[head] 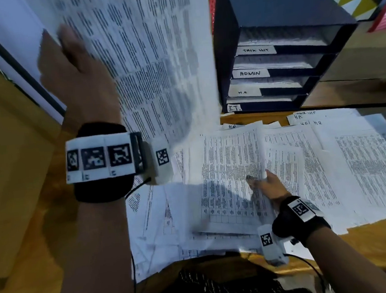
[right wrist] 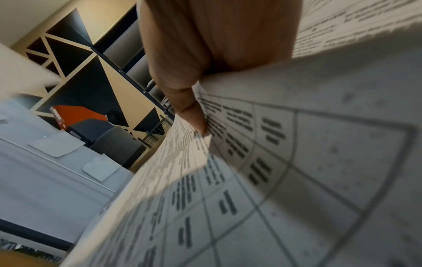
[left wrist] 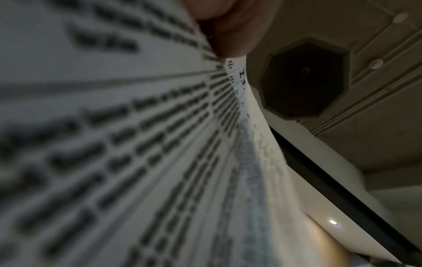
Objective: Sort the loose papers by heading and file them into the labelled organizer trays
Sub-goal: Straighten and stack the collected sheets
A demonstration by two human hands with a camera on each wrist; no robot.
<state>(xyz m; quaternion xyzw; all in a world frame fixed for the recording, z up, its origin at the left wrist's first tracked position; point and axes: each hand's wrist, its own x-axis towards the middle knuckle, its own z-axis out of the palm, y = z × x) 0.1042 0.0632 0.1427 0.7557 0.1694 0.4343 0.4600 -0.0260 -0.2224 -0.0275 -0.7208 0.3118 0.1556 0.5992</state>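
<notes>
My left hand (head: 68, 40) holds a printed sheet (head: 152, 57) up at the upper left, with the thumb lying on its face. In the left wrist view the fingers (left wrist: 228, 27) pinch this sheet (left wrist: 114, 144) near a handwritten "I.T" mark. My right hand (head: 263, 182) pinches the right edge of a sheet with a printed table (head: 230, 166), lifting it off the pile; the thumb (right wrist: 182, 86) lies on that sheet (right wrist: 319, 162). The dark organizer (head: 226, 51) stands at the back right, with trays labelled TASK LIST (head: 255, 50), ADMIN (head: 250, 73), H.R (head: 242, 92) and I.T. (head: 234, 107).
Several loose printed sheets (head: 350, 161) overlap across the wooden desk (head: 368, 243), some with handwritten headings at their far edges. A white panel with a dark edge (head: 7, 57) leans at the left. A red mesh object (head: 384, 13) sits behind the organizer.
</notes>
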